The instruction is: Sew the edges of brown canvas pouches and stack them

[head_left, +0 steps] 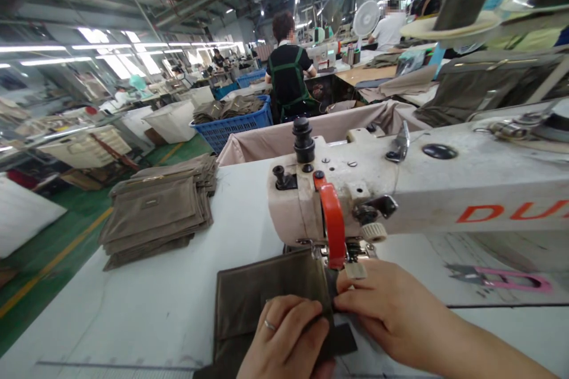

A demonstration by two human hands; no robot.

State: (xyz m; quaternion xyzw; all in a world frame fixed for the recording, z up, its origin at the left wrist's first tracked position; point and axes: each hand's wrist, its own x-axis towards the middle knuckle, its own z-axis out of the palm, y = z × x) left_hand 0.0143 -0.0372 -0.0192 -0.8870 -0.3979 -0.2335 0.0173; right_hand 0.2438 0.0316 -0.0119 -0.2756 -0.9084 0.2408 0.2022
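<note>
A dark olive-brown fabric panel (pixel 262 284) lies on the white table, its right edge by the needle area of a sewing machine (pixel 329 189). My left hand (pixel 288 331) wears a ring and is closed over the panel's lower right part, fingers bent. Just right of the needle area, my right hand (pixel 377 302) pinches the dark edge of the work between thumb and fingers. A short dark strip (pixel 340 340) sticks out between both hands. The machine's red guard (pixel 333 225) hides much of the needle.
Stacked olive-brown fabric pieces (pixel 155 213) sit on the table's left. Thread snips with a pink handle (pixel 502 278) lie under the machine arm. Beyond the table are a cloth-lined bin (pixel 249 145), a blue basket (pixel 235 130) and a seated person (pixel 288 71).
</note>
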